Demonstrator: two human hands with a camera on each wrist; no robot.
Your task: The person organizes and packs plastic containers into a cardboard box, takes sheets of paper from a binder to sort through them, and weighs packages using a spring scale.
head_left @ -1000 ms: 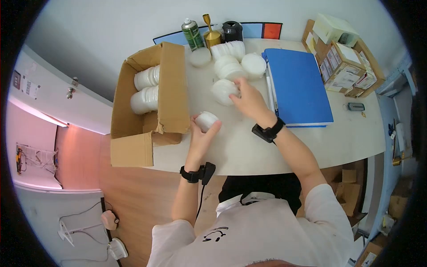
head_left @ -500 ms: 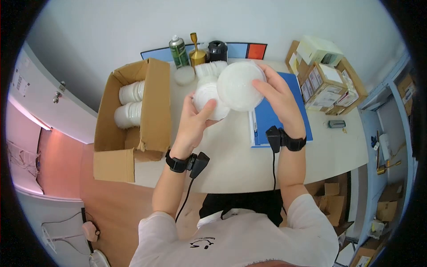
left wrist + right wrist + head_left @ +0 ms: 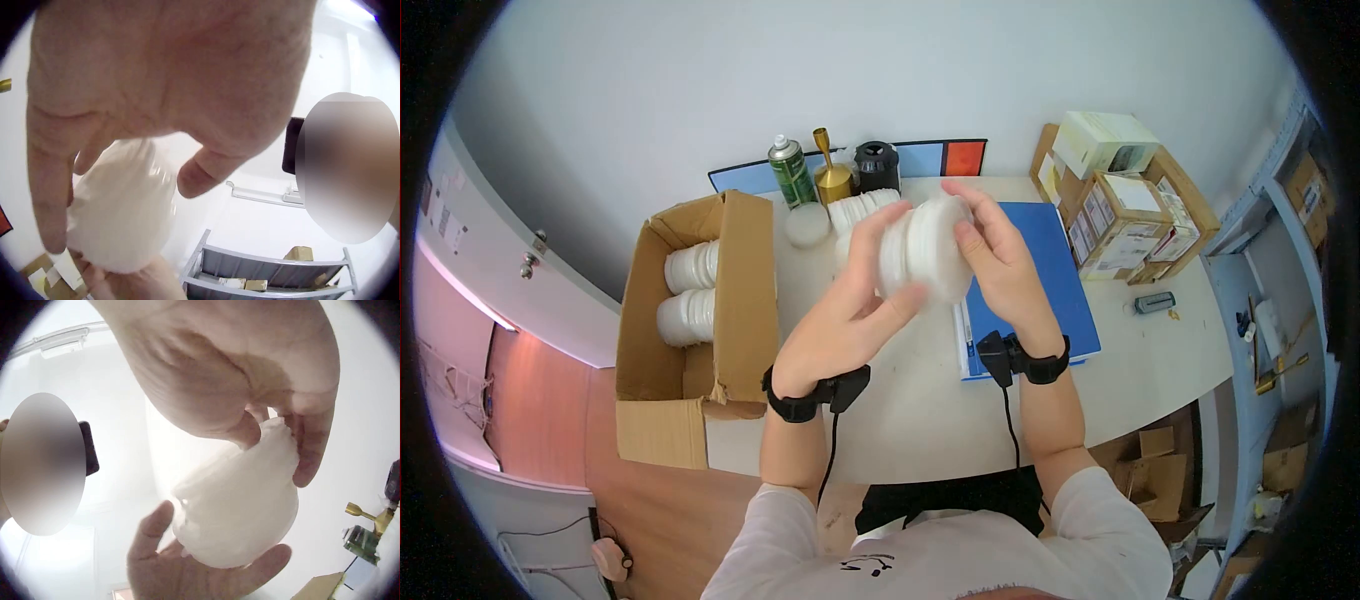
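A short stack of white round plastic lids (image 3: pixel 935 250) is held up over the table between both hands, slightly blurred. At its left end my left hand (image 3: pixel 830 335) holds it, thumb on the near side and fingers on the far side. My right hand (image 3: pixel 1012 285) grips the right end, its thumb on the outer face and its fingers over the far rim. From the right wrist view, the right thumb and fingers pinch the edge of the stack (image 3: pixel 240 500), while the left hand (image 3: pixel 187 575) cups the other end. Behind it, more white lids (image 3: pixel 863 205) lie partly hidden.
An open cardboard box (image 3: pixel 745 290) at the left holds wrapped white stacks (image 3: pixel 687 318). One round lid (image 3: pixel 808 226) lies near a green spray can (image 3: pixel 791 172) and gold candlestick (image 3: pixel 833 182). A blue binder (image 3: pixel 1040 290) and small cartons (image 3: pixel 1125 225) are at the right.
First the left hand held one white piece low by the box while the right reached another on the table. Both were lifted, then brought together into one stack between the hands.
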